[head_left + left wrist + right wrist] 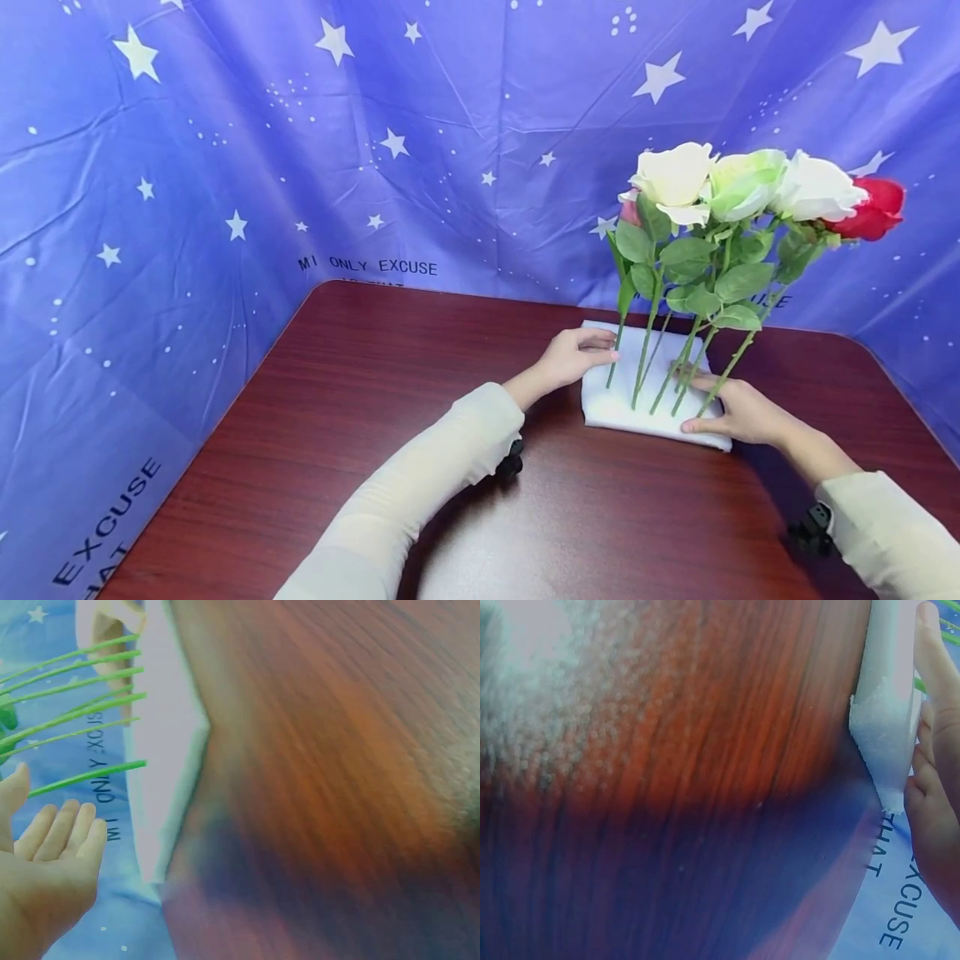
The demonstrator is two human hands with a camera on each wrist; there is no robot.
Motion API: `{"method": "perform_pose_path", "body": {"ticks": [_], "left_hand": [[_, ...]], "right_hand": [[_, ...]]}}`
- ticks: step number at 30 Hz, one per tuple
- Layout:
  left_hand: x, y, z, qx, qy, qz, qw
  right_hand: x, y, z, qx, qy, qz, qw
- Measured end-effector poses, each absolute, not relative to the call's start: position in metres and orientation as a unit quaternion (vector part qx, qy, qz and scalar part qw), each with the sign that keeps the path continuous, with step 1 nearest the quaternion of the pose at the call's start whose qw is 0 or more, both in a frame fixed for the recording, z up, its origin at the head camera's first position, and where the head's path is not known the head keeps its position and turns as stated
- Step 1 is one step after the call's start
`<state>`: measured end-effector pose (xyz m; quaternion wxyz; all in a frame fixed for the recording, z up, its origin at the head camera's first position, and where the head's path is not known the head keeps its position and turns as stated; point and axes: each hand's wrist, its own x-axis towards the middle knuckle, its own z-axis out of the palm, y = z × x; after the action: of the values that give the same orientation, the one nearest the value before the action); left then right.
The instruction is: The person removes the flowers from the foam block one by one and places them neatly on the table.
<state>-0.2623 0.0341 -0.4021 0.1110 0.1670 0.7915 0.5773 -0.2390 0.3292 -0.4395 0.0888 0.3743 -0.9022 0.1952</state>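
Observation:
Several artificial roses stand with their green stems in a flat white foam block [611, 408]. Their heads are a cream rose [671, 179], a green-tinged rose [744, 185], a white rose [817, 190], a red rose [873, 208] and a partly hidden pink bloom [630, 210]. My left hand [572, 357] is at the block's left side, thumb and fingers apart about the leftmost stem [90, 778]. Over the right edge, my right hand [746, 412] rests on the foam, its thumb near the front and its other fingers partly hidden behind stems.
Beneath everything is a dark red wood-grain table [480, 500]. A blue curtain [450, 125] with white stars hangs close behind the table and along its sides. Dark wrist devices sit under both pale sleeves [420, 467].

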Motion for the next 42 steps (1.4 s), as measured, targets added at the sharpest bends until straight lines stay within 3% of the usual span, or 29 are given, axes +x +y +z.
{"method": "perform_pose_path", "body": {"ticks": [11, 27, 42], "left_hand": [[-0.266, 0.04, -0.385, 0.111, 0.762, 0.623, 0.137], [-0.264, 0.044, -0.389, 0.133, 0.714, 0.68, 0.106], [-0.266, 0.04, -0.385, 0.151, 0.663, 0.723, 0.117]], "right_hand": [[-0.237, 0.33, -0.436, 0.363, -0.907, 0.198, 0.079], [-0.233, 0.321, -0.437, 0.351, -0.917, 0.17, 0.08], [-0.233, 0.323, -0.44, 0.353, -0.914, 0.176, 0.096]]}}
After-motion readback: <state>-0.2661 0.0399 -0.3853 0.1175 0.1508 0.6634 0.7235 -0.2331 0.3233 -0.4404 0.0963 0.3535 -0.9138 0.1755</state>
